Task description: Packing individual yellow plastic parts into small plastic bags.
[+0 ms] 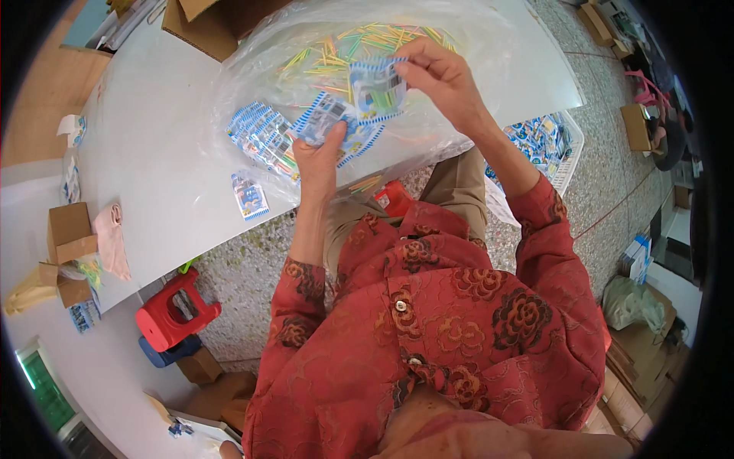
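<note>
My right hand (447, 84) pinches the upper right corner of a small clear packet (380, 93) with blue striped ends. Pale green shapes show inside it. Beside it, my left hand (321, 159) is closed on several similar packets (327, 115), thumb on top. A row of overlapping packets (264, 134) lies just left of that hand. One more packet (250, 196) rests apart near the table edge. Beyond my hands, thin yellow, green and pink sticks (329, 57) are scattered on a clear plastic sheet or bag (252, 73).
The white table (145, 183) carries a cardboard box (202, 30) at the far side. A white basket (572, 153) full of packets stands at the right below the table. Left on the floor is a red stool (172, 314). A small box (70, 229) and pink cloth (112, 241) sit far left.
</note>
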Demonstrator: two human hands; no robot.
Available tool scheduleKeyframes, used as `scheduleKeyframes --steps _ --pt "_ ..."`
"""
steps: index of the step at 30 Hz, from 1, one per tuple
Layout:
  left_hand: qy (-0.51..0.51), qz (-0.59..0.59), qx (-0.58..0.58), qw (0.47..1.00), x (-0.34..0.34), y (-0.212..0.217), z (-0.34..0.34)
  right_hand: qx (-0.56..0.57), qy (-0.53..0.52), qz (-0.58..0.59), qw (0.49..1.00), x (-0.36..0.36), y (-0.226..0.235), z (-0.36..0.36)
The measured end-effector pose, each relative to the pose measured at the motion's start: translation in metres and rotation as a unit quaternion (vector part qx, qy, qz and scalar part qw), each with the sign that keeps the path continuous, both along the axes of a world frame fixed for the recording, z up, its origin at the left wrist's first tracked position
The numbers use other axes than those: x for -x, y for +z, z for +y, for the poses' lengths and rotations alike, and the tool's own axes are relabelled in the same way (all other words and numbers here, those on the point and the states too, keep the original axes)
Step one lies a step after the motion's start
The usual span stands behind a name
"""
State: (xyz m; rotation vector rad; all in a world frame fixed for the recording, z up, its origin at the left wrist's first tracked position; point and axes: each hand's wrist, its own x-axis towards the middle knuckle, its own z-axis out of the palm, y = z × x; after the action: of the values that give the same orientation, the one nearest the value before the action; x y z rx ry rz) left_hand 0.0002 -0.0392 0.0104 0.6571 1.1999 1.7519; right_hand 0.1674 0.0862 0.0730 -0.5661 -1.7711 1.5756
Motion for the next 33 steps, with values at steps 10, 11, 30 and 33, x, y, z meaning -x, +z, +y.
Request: scheduleKeyframes --steps 10,11,30,33 --pt "0.085 -0.017 0.103 0.991 0.026 -0.025 -0.074 0.073 0.004 -0.04 0.997 0.067 -0.08 -0.018" --pt "0.093 -0.022 0.111 0.989 0.027 -0.027 -0.082 0.059 0.005 -0.033 0.998 0.081 -0.088 -0.023" --pt "0.084 0.064 0.092 0.99 0.032 -0.021 -0.056 -0.163 0.181 -0.191 0.951 0.099 -0.047 -0.034" --pt "0.053 0.081 0.088 0.991 0.024 -0.011 -0.05 -0.17 0.169 -0.211 0.948 0.086 -0.041 -0.029"
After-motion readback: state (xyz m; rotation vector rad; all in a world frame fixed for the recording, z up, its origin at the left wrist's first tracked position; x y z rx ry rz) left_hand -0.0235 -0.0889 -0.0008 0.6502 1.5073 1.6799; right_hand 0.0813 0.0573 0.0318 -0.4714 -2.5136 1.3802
